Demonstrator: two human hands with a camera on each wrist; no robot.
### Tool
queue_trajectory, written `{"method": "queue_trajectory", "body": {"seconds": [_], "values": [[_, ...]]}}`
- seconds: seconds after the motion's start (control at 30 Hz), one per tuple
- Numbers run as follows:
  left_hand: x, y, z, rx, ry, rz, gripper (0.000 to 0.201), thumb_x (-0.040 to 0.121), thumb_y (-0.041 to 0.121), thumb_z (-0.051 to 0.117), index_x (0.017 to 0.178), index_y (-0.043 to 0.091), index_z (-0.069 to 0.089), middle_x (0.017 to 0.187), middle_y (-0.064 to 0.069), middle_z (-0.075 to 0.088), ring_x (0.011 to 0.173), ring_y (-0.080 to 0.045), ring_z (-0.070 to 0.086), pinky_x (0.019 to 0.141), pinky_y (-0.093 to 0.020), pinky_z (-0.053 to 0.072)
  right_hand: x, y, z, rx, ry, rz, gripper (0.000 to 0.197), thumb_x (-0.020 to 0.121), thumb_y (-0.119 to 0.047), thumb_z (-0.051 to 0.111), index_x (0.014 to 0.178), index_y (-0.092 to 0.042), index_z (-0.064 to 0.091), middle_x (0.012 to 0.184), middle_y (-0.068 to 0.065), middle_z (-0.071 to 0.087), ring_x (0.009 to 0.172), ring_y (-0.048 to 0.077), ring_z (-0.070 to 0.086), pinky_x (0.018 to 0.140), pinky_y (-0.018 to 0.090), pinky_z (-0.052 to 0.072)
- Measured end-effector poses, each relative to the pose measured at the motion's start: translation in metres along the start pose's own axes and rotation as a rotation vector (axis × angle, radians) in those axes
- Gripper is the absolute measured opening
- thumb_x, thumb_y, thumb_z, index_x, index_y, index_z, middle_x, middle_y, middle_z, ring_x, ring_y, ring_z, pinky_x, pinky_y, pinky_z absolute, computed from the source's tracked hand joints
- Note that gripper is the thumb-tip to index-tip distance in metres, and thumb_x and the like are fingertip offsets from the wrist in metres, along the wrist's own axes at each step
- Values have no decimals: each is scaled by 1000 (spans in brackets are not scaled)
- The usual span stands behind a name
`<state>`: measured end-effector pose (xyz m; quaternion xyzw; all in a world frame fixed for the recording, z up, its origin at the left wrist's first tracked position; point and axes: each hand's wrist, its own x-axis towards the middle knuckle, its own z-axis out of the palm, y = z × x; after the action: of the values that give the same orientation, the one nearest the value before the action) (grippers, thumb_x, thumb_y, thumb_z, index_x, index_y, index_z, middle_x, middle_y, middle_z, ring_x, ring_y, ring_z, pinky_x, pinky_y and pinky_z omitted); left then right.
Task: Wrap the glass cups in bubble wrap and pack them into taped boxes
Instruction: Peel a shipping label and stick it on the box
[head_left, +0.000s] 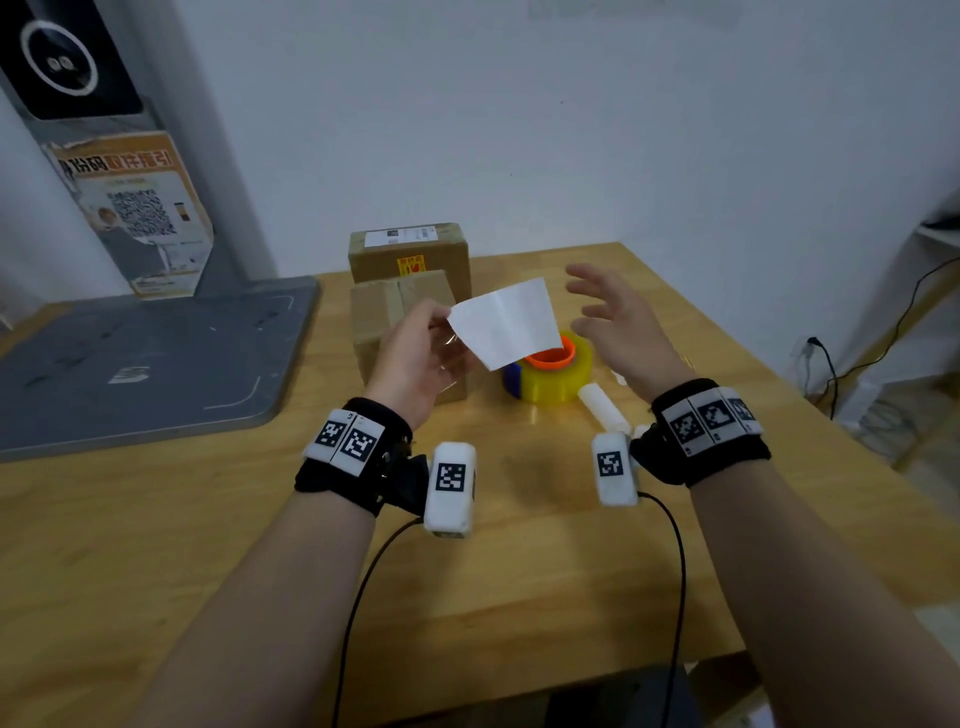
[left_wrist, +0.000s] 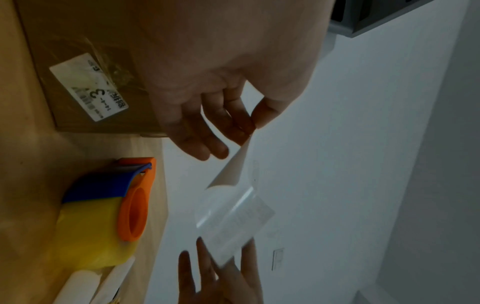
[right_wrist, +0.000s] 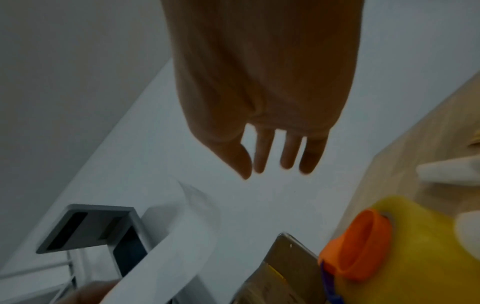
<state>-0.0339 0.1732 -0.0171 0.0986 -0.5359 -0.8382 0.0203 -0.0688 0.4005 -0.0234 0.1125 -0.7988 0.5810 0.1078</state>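
- Between the left hand's fingers (head_left: 436, 317) and the right hand's fingers (head_left: 589, 296), a white sheet (head_left: 504, 322) fills most of the gap.
- Beyond the left fingers, two cardboard boxes (head_left: 410, 254) block the way.
- Below the right fingers, a tape dispenser (head_left: 553, 371) and a white roll (head_left: 602, 408) stand on the table (head_left: 156, 519).
- Nearer than both wrists, the table lies bare.

White sticker (left_wrist: 89, 87) on the brown cardboard box (left_wrist: 78, 41) at upper left of the left wrist view, a large "3" and "14-4-" legible, remaining print blurred, orange-and-white poster (head_left: 137, 208) on the grey stand at upper left of the head view, Chinese heading and QR code, unreadable
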Motion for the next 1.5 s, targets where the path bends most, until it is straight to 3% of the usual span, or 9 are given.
{"method": "queue_trajectory", "body": {"seconds": [0.17,0.4,0.47,0.67,0.77,0.9,1.1,1.27,1.5], "values": [[2,14,-18,146,-23,-60,4,89,19,55,88,15,54,74,1,62,70,-19,58,64,-31,52,5,-25,24,-117,-370,-283,77,89,6,66,143,-48,52,150,-11,38,130,12,47,93,26,56],[7,31,-44,292,-77,-86,11,92,24,53,95,15,57,82,-2,66,77,-22,60,73,-35,49,14,-38,53,-226,-600,-393,29,80,-29,83,89,-55,74,149,-17,45,133,7,47,106,48,49],[10,33,-53,335,-82,-85,15,94,25,54,100,14,61,89,-4,69,81,-23,62,75,-35,50,15,-40,58,-113,-581,-389,15,75,-39,81,83,-50,76,142,-17,55,132,7,51,107,44,47],[17,29,-73,274,-104,-43,22,100,20,64,115,6,71,96,-12,77,77,-21,69,61,-29,57,36,-54,76,647,-362,-283,12,77,-14,86,85,-22,82,93,1,80,92,16,74,88,31,57],[20,27,-79,214,-158,-49,23,99,22,66,116,8,70,97,-8,76,77,-18,71,60,-27,57,53,-68,87,772,-235,-201,15,92,2,69,89,-12,73,88,5,79,85,18,74,80,34,59],[27,37,-90,293,-159,4,17,97,26,68,104,11,71,90,-2,73,81,-17,69,66,-28,57,72,-79,91,695,-163,-133,9,98,2,63,101,-6,66,94,7,77,94,27,75,75,42,62],[50,97,-73,420,-40,237,32,99,49,61,118,25,73,113,9,77,102,-17,72,77,-33,55,86,-76,103,405,-257,-46,8,97,-8,69,101,-15,70,96,6,79,85,21,77,80,57,61],[71,126,-51,619,-36,344,11,94,22,73,104,18,76,93,-1,80,76,-14,76,68,-28,54,96,-72,110,355,-269,-17,13,96,-7,70,108,-13,69,104,14,78,93,29,77,86,71,55],[96,141,-46,890,-162,392,9,92,23,77,100,19,78,87,3,80,78,-7,75,67,-22,56,110,-64,112,337,-268,-23,46,92,-5,75,133,-17,59,103,12,79,95,30,77,76,46,63]]}}
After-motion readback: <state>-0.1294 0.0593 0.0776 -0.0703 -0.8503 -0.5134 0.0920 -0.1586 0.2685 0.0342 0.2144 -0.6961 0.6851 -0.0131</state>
